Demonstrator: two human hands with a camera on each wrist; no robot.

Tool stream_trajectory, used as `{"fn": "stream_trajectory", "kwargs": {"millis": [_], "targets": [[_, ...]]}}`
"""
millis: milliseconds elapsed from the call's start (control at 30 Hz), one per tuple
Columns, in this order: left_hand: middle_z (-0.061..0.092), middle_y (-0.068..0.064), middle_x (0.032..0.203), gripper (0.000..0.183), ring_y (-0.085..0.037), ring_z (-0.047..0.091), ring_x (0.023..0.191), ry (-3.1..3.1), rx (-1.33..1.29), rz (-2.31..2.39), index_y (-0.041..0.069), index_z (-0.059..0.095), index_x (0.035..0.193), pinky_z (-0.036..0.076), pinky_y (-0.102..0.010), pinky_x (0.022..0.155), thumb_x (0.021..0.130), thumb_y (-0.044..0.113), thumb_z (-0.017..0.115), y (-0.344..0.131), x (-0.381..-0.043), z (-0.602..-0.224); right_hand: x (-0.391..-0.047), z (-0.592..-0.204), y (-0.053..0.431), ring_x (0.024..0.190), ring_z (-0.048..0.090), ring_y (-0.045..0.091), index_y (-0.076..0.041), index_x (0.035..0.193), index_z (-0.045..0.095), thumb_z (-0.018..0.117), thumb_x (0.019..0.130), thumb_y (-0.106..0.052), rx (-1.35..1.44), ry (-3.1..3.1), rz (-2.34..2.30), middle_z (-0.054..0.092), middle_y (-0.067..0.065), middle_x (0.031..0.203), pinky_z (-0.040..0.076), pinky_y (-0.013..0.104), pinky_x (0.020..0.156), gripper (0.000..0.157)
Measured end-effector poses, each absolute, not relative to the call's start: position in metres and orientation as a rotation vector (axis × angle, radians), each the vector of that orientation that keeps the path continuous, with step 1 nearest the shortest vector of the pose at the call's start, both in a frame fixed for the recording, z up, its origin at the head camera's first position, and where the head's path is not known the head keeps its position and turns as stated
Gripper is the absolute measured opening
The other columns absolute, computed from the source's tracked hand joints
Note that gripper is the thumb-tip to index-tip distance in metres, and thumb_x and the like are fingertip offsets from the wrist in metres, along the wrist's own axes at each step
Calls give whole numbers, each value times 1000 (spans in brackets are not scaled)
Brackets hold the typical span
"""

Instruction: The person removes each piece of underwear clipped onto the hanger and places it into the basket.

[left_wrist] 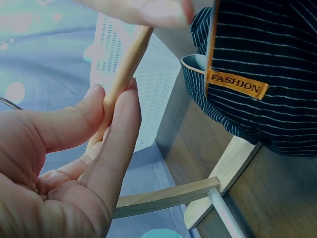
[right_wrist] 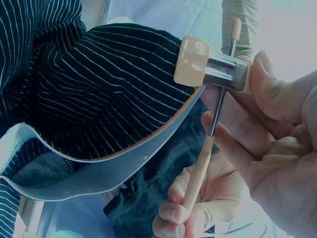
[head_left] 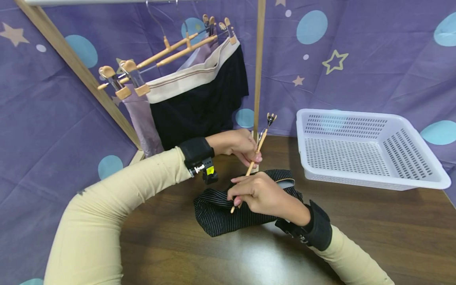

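My left hand (head_left: 242, 146) grips the wooden bar of a clip hanger (head_left: 262, 141); in the left wrist view thumb and fingers pinch the bar (left_wrist: 120, 74). With thumb and fingers, my right hand (head_left: 265, 194) pinches a clip (right_wrist: 193, 62) near the hanger's other end. That clip's tan pad sits on the waistband edge of black pinstriped shorts (head_left: 221, 219). Their waistband gapes in the right wrist view, and an orange FASHION label (left_wrist: 238, 85) shows in the left wrist view. The hanger's far clip (head_left: 271, 118) points away, holding nothing visible.
A white perforated basket (head_left: 356, 178) stands at the right on the wooden table (head_left: 199, 257). At the back left, black shorts with a cream waistband (head_left: 199, 111) and a lilac garment (head_left: 142, 118) hang from clip hangers. A wooden post (head_left: 260, 59) rises behind my left hand.
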State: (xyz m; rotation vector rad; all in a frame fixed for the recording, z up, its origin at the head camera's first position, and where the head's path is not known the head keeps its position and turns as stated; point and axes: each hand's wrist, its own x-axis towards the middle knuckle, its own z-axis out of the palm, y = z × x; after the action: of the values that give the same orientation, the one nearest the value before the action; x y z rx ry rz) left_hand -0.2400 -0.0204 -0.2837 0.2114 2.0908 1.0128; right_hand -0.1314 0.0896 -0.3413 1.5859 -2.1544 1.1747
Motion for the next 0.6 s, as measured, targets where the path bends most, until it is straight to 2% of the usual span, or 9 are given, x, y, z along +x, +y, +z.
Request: {"fn": "stream_trajectory", "kwargs": {"millis": [333, 467, 600], "targets": [[70, -14, 82, 5, -13, 69, 61, 2095, 221, 1011, -6, 67, 84, 60, -18, 50, 87, -2, 67, -19, -238, -278, -128, -340, 89, 58, 63, 2, -2, 75, 74, 73, 76, 11, 1554, -2105, 1161, 72, 3, 61, 59, 38, 93, 12], [70, -11, 77, 9, -13, 69, 61, 2089, 224, 1019, -3, 66, 78, 61, -19, 50, 87, -3, 67, -18, -237, -278, -127, -339, 89, 61, 65, 3, -1, 75, 74, 73, 75, 11, 1555, -2085, 1167, 73, 4, 62, 59, 37, 92, 12], [69, -8, 70, 9, -14, 69, 60, 2083, 211, 1031, -4, 66, 79, 61, -20, 49, 87, -6, 66, -19, -237, -278, -127, -338, 89, 67, 69, 5, -1, 76, 74, 73, 76, 10, 1564, -2077, 1179, 75, 6, 66, 59, 37, 92, 11]]}}
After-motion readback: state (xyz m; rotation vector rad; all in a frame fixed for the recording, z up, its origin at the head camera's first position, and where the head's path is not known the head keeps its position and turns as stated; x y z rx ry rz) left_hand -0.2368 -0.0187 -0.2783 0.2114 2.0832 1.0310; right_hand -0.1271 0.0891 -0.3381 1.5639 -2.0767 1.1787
